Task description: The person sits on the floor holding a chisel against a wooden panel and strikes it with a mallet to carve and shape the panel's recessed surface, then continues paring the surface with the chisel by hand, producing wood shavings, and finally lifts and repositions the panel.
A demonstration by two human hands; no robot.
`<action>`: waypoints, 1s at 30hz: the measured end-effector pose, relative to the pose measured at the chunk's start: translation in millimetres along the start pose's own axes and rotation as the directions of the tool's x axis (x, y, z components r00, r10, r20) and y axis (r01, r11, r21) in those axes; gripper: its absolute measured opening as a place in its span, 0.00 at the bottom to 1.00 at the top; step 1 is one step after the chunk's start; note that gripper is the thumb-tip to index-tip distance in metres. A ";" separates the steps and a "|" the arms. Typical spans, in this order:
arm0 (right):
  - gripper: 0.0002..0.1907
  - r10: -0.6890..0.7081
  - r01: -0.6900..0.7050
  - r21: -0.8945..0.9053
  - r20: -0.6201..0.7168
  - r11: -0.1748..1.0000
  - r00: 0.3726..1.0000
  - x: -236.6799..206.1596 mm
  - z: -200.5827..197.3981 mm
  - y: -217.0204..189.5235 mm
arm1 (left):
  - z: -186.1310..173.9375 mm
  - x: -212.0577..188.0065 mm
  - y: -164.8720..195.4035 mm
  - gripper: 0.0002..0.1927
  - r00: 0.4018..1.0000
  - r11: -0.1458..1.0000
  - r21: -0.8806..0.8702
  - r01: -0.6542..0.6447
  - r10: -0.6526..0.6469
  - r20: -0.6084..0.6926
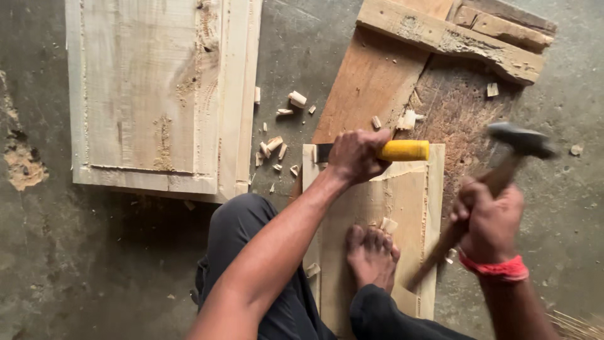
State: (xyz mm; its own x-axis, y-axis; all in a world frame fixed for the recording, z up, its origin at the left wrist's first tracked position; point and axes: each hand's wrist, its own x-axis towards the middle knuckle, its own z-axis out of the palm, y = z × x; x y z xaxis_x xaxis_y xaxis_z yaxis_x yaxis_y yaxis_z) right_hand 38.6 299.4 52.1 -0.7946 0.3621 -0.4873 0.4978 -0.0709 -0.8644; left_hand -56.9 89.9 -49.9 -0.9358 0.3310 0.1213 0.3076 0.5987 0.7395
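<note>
On a grey concrete floor (302, 50), the left hand (355, 155) grips a yellow-handled steel chisel (402, 150) lying across the top edge of a pale rectangular wooden board (412, 208) pinned under a bare foot (371, 255), while the right hand (487, 220) clenches a raised wooden-handled hammer (503, 164) beside scattered pale wood chips (277, 148).

Single head-worn view, looking steeply down and slightly forward from close above the person's own arms and knees, onto the board (402, 208) underfoot and surrounding concrete floor (75, 264).
</note>
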 end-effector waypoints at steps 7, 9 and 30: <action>0.03 -0.066 0.088 -0.147 0.149 0.985 0.987 1.9 0.6 0.9 | -1.5 1.2 0.1 0.08 0.996 0.998 -0.022 0.057 -0.056 0.070; 0.05 -0.106 0.104 0.048 0.036 0.993 0.994 2.6 1.9 1.0 | -2.5 1.5 0.6 0.09 0.999 1.000 0.000 0.029 -0.029 0.040; 0.08 -0.108 0.105 0.072 0.040 0.992 0.993 6.0 -6.0 16.5 | -12.1 0.0 -1.4 0.09 0.999 0.998 0.039 0.043 -0.042 -0.029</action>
State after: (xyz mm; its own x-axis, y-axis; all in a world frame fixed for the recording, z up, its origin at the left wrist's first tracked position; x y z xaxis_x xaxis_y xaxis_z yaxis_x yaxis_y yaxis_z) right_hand 44.2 306.0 35.7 -0.8570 0.3297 -0.3961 0.3857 -0.0993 -0.9173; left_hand -59.4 80.3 -43.0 -0.9525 0.2842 0.1097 0.2738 0.6406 0.7174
